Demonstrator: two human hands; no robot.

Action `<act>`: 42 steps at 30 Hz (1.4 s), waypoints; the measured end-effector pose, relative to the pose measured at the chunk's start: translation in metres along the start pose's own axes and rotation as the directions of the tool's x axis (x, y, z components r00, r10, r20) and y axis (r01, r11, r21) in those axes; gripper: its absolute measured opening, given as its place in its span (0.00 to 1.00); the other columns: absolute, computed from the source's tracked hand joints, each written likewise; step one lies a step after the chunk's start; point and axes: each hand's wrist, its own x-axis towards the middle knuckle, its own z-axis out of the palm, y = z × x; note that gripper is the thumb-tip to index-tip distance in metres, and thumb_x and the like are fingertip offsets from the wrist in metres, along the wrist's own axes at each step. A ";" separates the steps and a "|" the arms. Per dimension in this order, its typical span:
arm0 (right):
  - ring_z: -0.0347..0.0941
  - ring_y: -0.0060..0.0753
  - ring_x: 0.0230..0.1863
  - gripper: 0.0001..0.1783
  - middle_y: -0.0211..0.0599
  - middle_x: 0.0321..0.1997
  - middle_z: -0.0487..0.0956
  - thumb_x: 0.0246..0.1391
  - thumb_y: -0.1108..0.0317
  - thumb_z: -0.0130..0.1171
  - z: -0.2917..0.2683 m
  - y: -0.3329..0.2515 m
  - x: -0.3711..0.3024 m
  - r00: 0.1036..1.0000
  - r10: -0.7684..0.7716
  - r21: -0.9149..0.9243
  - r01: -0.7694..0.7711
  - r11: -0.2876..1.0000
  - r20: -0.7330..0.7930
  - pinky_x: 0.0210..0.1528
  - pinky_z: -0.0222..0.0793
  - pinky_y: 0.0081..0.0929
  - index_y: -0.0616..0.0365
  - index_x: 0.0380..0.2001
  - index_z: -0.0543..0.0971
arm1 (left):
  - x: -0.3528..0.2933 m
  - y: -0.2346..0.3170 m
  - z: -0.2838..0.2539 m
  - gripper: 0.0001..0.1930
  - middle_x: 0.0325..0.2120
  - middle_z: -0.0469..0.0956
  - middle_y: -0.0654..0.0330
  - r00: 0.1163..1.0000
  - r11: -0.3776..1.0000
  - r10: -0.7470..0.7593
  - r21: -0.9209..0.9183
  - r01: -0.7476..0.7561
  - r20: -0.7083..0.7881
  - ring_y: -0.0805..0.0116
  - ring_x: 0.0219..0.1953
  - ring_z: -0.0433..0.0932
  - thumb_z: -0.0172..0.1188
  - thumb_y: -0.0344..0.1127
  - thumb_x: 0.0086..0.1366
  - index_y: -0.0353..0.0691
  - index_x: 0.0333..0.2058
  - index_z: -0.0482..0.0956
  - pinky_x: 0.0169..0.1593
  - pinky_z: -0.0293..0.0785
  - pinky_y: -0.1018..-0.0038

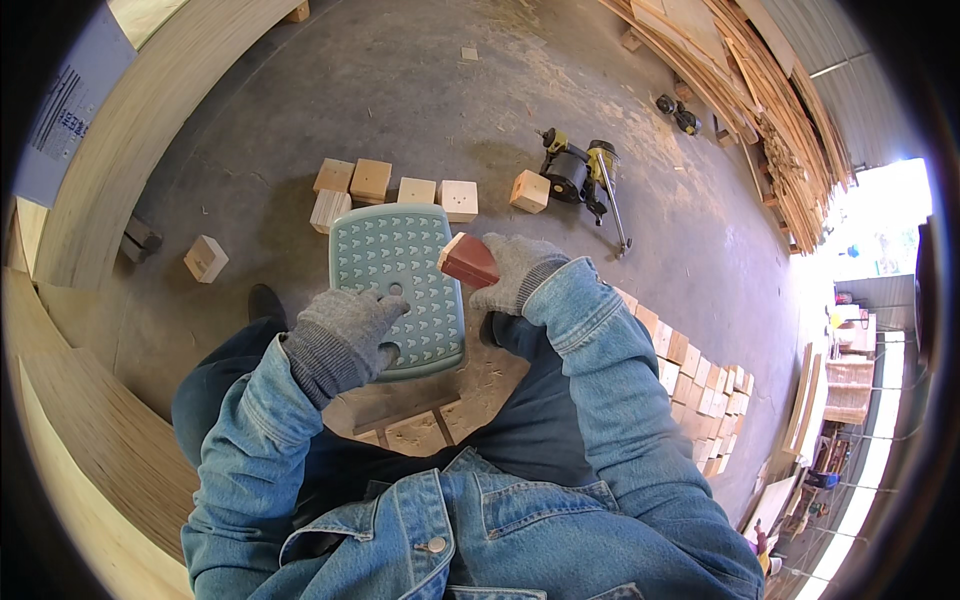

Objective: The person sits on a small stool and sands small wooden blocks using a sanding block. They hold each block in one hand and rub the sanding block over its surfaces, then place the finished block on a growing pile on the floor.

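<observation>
A pale teal plastic stool (388, 245) with a raised pattern stands in front of me between my knees. My left hand (347, 335), in a grey knit glove, lies on its top with the fingers stretched out and holds nothing. Over the stool's right edge, my gloved right hand (515, 270) is closed round a reddish-brown block (468, 261) with a pale wooden end. The fingers gripping its far side are partly hidden.
Several pale wooden blocks (371, 181) sit beyond the stool; another block (206, 259) lies left. A nail gun (572, 170) rests on the concrete floor. Many blocks (700, 385) are grouped at right. Plywood sheets (90, 420) stand left, lumber (740, 90) far right.
</observation>
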 end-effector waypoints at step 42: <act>0.78 0.54 0.62 0.46 0.51 0.60 0.82 0.48 0.42 0.76 0.087 0.025 0.016 0.985 0.055 0.196 -0.023 0.980 -0.161 0.66 0.71 0.41 0.56 0.64 0.75 | -0.016 -0.090 0.092 0.29 0.55 0.82 0.48 0.925 0.937 -0.327 -0.196 0.290 -0.194 0.49 0.59 0.80 0.67 0.50 0.63 0.43 0.60 0.79 0.64 0.75 0.58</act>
